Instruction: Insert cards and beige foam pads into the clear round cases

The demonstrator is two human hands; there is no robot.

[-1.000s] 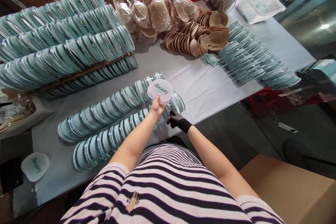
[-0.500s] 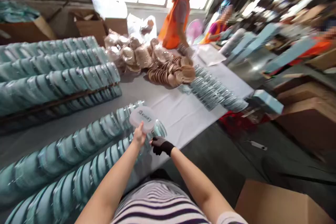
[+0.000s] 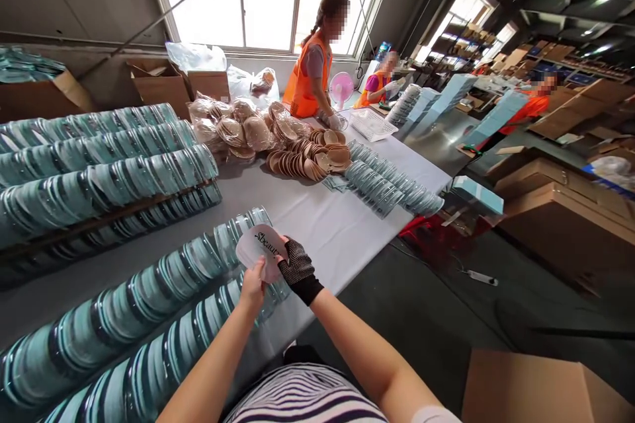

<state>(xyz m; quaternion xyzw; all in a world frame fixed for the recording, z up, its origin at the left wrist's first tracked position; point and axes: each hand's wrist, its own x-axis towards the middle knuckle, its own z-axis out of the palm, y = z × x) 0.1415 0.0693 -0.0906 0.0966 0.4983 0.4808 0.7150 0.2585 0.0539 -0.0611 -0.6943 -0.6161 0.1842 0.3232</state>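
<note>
A pale, flat, rounded piece (image 3: 251, 246) printed with dark "beauty" lettering is held above the front of the table. My bare left hand (image 3: 254, 284) pinches its lower edge, thumb on the printed face. My right hand (image 3: 298, 267), in a dark dotted glove with bare fingertips, grips its right edge and covers the end of the lettering. Whether it is one piece or a thin stack, I cannot tell. Just beneath and behind my hands run two long rows of teal, shiny, rounded packs, a near row (image 3: 163, 344) and a farther row (image 3: 149, 281).
More teal rows (image 3: 109, 178) lie stacked at left. Tan oval pieces (image 3: 302, 158), some bagged, and clear packs (image 3: 377, 178) sit farther back. A co-worker in an orange vest (image 3: 307, 79) stands beside a white basket (image 3: 372, 124). Cardboard boxes (image 3: 526, 383) stand at right.
My right hand has come up from beside the near row and taken hold of the printed piece's right edge. The piece has tilted and come slightly lower; my left hand still holds it.
</note>
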